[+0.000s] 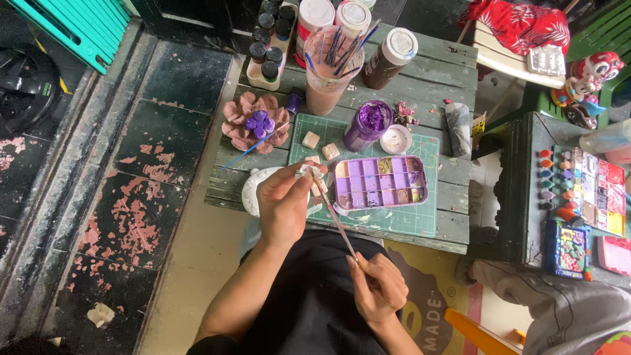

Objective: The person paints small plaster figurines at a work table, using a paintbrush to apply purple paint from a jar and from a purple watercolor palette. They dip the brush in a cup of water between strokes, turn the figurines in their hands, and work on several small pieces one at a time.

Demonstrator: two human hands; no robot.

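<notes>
My left hand point(284, 205) is raised over the near edge of a low wooden table point(453, 79) and pinches a small pale figure point(307, 172) between its fingertips. My right hand point(376, 286) is lower, above my lap, and grips a thin paintbrush point(338, 223) whose tip reaches up to the small figure. Just right of my left hand lies a purple paint palette point(380, 182) with many wells on a green cutting mat point(394, 220). A white rounded piece point(252, 190) sits on the table, partly hidden by my left hand.
An open jar of purple paint point(368, 123), its lid point(396, 139), a cup of brushes point(332, 66), several bottles, a pink flower dish point(255, 121) and small cubes stand on the table. A dark side table point(522, 190) with paint sets is on the right.
</notes>
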